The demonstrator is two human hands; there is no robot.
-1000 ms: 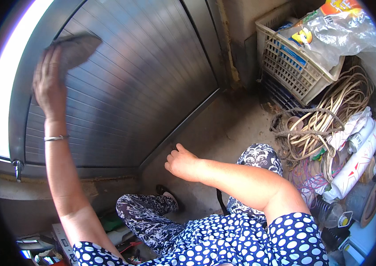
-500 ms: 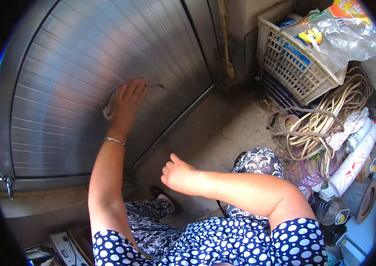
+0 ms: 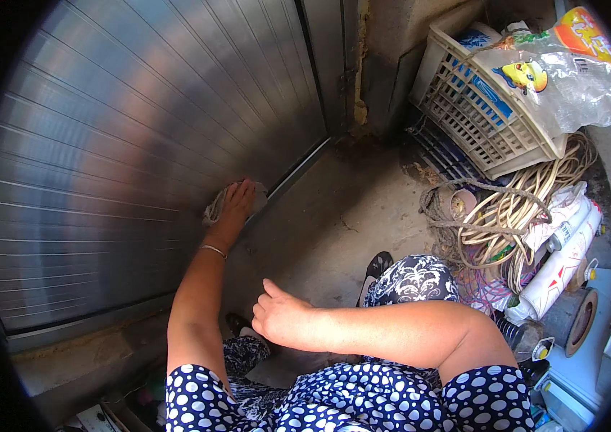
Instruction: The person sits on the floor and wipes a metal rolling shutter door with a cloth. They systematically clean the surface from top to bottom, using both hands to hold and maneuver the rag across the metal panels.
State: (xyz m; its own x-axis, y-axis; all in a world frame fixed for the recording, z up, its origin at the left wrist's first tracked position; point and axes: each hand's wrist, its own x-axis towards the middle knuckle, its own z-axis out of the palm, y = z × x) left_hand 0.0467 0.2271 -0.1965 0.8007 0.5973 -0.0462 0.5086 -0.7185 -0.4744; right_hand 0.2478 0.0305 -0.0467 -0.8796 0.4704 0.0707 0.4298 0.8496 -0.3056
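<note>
My left hand [image 3: 234, 208] presses a crumpled greyish cloth [image 3: 213, 209] against the ribbed metal door [image 3: 125, 173], low down by its bottom edge. The fingers lie over the cloth and hide part of it. A bracelet circles that wrist. My right hand [image 3: 280, 315] hangs in the air over the floor, in front of my body, its fingers curled and the thumb sticking out. Nothing shows in it, and it touches neither the door nor any other thing.
On the right, a cream plastic crate [image 3: 492, 108] holds a clear printed plastic bag [image 3: 572, 86]. Below it lie coiled cable [image 3: 492, 223], a small pink cup [image 3: 462, 203], white-and-red cylinders [image 3: 564, 259] and a plastic bottle [image 3: 532, 342]. Concrete floor [image 3: 334, 209] runs between door and crate.
My left hand has slid the cloth down the door to its bottom edge. The right hand has shifted slightly down and left, still curled. The view has tilted a little.
</note>
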